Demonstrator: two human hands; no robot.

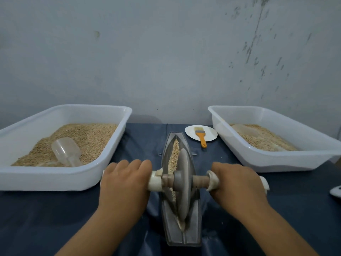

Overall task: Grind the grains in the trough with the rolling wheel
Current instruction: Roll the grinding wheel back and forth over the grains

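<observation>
Your grey stone rolling wheel (182,183) stands upright in the grey boat-shaped trough (181,235), mid-tabletop, with tan grains (175,154) ahead of it. Your left hand (123,185) and right hand (238,183) each curl their grip round the white-wrapped axle handle (155,182). No writing is readable anywhere.

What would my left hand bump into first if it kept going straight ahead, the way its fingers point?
Probably the left tray: the left hand, gripping the axle handle, points at its near right corner. Depth is unclear, so it might pass beside it.
</observation>
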